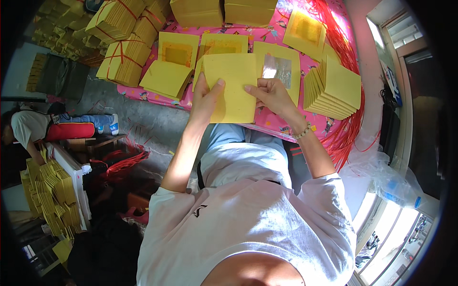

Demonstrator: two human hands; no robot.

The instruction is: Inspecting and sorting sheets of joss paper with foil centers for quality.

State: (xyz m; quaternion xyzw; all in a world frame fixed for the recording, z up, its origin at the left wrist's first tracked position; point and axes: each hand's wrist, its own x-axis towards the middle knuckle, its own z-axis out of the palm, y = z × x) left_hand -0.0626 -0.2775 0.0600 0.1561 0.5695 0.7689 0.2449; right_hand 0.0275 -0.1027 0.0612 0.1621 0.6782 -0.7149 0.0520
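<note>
A plain yellow paper sheet (pixel 234 100) is held upright in front of me, over the table's near edge. My left hand (pixel 206 99) grips its left side, thumb on the face toward me. On the right edge, my right hand (pixel 274 95) pinches the paper between thumb and fingers. Whether it is one layer or several, I cannot tell. Behind it lie a yellow sheet with a silver foil square (pixel 277 71) and yellow sheets with orange patches, one at the left (pixel 177 53). Folded yellow paper (pixel 167 78) rests left of my hands, and a fanned folded stack (pixel 334 90) stands at the right.
Red strings (pixel 346 62) hang along the right side of the pink patterned table cover (pixel 191 29). Bundles tied with red string (pixel 121 59) stand at the left. Another person (pixel 36 128) works beside yellow stacks (pixel 52 195) at far left. A plastic bag (pixel 389 178) lies at right.
</note>
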